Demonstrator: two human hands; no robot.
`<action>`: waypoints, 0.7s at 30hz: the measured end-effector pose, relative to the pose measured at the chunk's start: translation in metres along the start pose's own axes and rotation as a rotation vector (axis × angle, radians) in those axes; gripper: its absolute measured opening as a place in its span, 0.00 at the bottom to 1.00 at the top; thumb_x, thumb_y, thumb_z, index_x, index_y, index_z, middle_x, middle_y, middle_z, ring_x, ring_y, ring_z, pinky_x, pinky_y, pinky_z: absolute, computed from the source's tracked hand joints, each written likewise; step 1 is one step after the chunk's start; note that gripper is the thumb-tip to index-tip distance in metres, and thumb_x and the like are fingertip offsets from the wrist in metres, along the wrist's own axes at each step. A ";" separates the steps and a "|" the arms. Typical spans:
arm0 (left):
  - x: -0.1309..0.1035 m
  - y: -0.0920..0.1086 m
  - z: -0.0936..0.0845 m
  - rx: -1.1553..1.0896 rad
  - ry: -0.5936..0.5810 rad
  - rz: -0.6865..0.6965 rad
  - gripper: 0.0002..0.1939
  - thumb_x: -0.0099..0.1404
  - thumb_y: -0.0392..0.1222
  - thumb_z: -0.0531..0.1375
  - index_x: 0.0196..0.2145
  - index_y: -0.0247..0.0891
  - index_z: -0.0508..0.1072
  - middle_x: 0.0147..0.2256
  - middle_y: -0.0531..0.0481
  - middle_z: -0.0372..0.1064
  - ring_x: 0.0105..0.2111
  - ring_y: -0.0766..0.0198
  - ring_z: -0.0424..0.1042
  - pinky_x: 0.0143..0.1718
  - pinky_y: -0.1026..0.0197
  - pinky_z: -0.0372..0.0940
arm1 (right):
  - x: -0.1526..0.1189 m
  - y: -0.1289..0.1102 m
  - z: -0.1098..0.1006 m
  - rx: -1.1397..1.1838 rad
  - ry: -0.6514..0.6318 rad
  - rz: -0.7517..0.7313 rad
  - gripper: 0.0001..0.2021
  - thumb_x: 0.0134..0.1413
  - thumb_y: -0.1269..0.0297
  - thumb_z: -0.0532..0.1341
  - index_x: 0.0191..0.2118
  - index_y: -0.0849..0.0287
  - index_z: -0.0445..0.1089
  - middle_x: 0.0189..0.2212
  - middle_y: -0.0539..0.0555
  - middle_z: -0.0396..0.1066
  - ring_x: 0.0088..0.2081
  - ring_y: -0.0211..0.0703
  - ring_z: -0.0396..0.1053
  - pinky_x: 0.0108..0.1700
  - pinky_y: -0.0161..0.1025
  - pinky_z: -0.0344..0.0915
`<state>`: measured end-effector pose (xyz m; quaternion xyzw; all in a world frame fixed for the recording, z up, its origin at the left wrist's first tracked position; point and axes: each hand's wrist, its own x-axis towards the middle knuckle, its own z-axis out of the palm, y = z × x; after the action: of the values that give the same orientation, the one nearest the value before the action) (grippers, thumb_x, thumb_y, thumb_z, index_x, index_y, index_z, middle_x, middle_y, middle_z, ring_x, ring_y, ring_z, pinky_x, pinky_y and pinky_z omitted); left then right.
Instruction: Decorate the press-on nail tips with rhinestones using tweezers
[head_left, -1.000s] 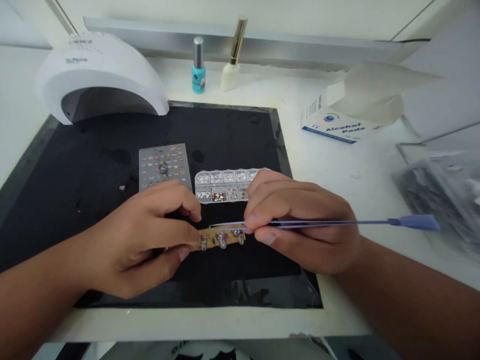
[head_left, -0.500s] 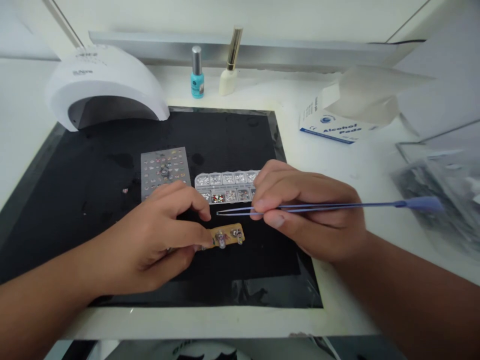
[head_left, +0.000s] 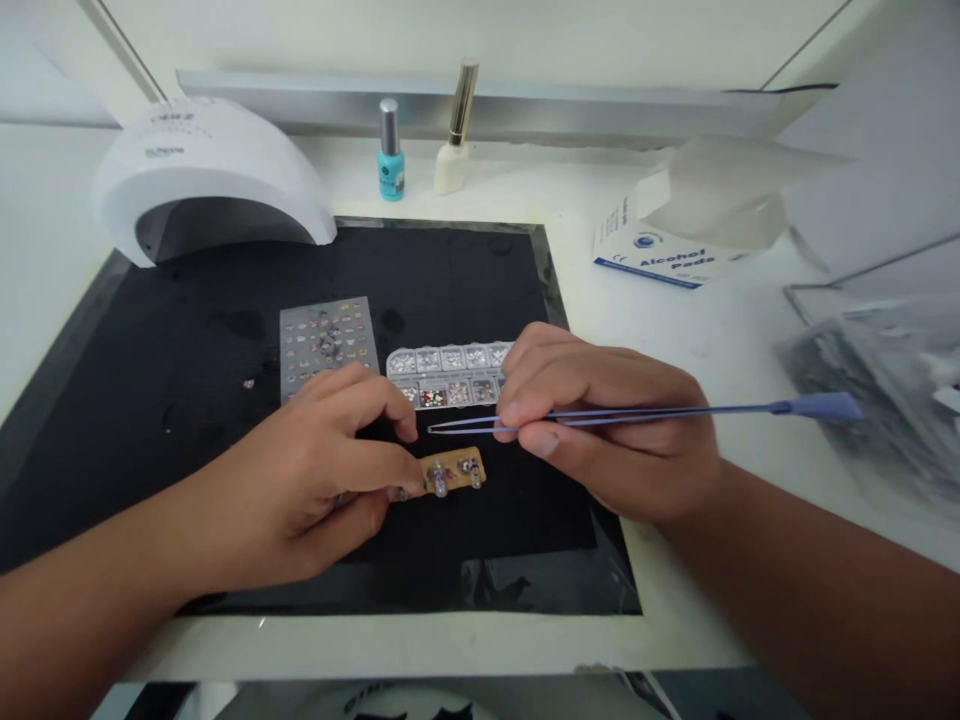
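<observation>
Between thumb and fingers, my left hand (head_left: 322, 475) grips the left end of a small yellowish strip (head_left: 455, 466) that bears shiny, decorated nail pieces. Purple tweezers (head_left: 637, 414) are pinched in my right hand (head_left: 619, 420), their tips pointing left above the strip. A tiny piece seems to sit at the tips, too small to name. Just behind them lies a clear compartment case (head_left: 450, 375) of rhinestones, its right end hidden by my right hand. A grey sticker sheet (head_left: 326, 335) with small charms is behind my left hand.
A black mat (head_left: 450, 270) covers the middle of the white table. At the back are a white dome lamp (head_left: 214, 170), a blue bottle (head_left: 391, 170) and a cream bottle (head_left: 451, 165). An alcohol pads box (head_left: 660, 250) and a clear container (head_left: 862, 370) stand on the right.
My right hand and the tweezers have shifted slightly left. My left hand keeps its hold on the strip. The whole view has moved a little.
</observation>
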<state>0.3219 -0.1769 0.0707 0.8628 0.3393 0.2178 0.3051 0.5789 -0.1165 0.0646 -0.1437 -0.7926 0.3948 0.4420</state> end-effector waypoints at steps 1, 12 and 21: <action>0.000 0.000 0.000 0.000 -0.003 -0.001 0.17 0.66 0.25 0.55 0.41 0.43 0.77 0.47 0.49 0.66 0.45 0.58 0.64 0.46 0.54 0.59 | 0.000 0.000 0.000 0.001 0.002 0.001 0.02 0.61 0.73 0.67 0.35 0.62 0.75 0.28 0.52 0.77 0.31 0.38 0.71 0.38 0.43 0.68; -0.006 -0.009 -0.009 -0.100 0.260 0.045 0.15 0.68 0.25 0.55 0.42 0.42 0.75 0.43 0.50 0.67 0.39 0.65 0.69 0.36 0.61 0.65 | 0.002 -0.002 0.001 0.030 0.006 -0.006 0.02 0.61 0.72 0.67 0.35 0.62 0.75 0.27 0.52 0.77 0.30 0.38 0.72 0.37 0.42 0.67; -0.004 -0.011 -0.007 -0.101 0.221 0.085 0.13 0.66 0.26 0.55 0.37 0.40 0.75 0.40 0.49 0.66 0.39 0.63 0.67 0.39 0.58 0.65 | 0.002 -0.009 0.012 0.014 -0.139 -0.014 0.03 0.64 0.72 0.64 0.36 0.63 0.72 0.27 0.51 0.76 0.30 0.35 0.74 0.42 0.41 0.70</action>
<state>0.3101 -0.1703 0.0679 0.8306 0.3228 0.3409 0.2994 0.5689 -0.1271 0.0687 -0.1074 -0.8197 0.4062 0.3893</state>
